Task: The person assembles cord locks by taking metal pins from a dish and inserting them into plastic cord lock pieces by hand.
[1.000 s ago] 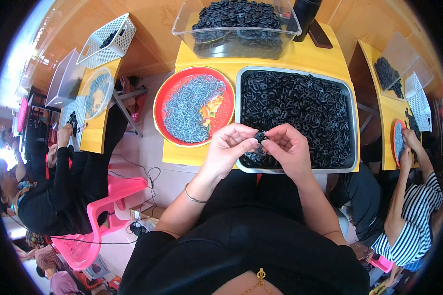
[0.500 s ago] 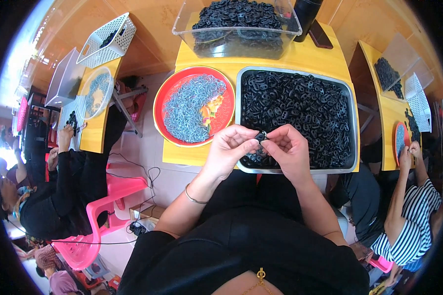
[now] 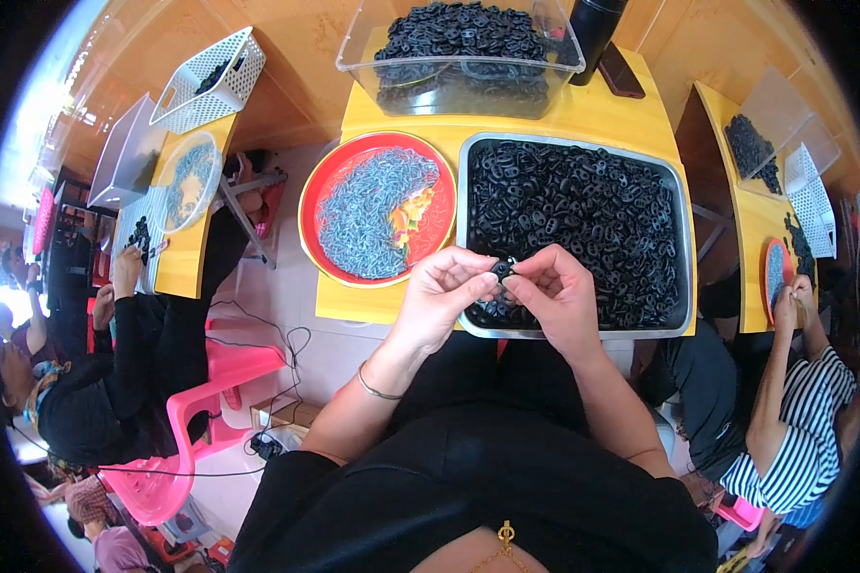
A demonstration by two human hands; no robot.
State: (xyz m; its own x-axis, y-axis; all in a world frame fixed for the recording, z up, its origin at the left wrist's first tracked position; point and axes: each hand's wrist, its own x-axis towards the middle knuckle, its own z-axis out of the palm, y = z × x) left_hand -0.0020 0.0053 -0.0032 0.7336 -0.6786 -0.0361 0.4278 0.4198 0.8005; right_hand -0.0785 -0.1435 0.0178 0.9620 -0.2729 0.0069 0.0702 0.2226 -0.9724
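Note:
My left hand (image 3: 446, 288) and my right hand (image 3: 559, 294) meet over the near left corner of a metal tray (image 3: 691, 239). Between the thumbs and fingertips of both is a small black plastic piece (image 3: 502, 269). A shiny bit shows at its upper edge, too small to make out. The tray holds a thick layer of loose black oval pieces (image 3: 583, 220) with holes in them. To its left sits a round red tray (image 3: 321, 177), with a heap of small silvery metal pieces (image 3: 363, 224) covering most of its printed bottom.
At the back of the yellow table (image 3: 363, 113) stands a clear bin (image 3: 459, 95) of black pieces. A black cylinder (image 3: 597, 33) and a dark phone (image 3: 621, 74) are beside it. Co-workers sit at tables on both sides. A pink chair (image 3: 186, 430) and cables are at the left.
Both hands stay over the tray's corner, fingertips shifting slightly around the black piece, which has turned a little. The trays and heaps look the same.

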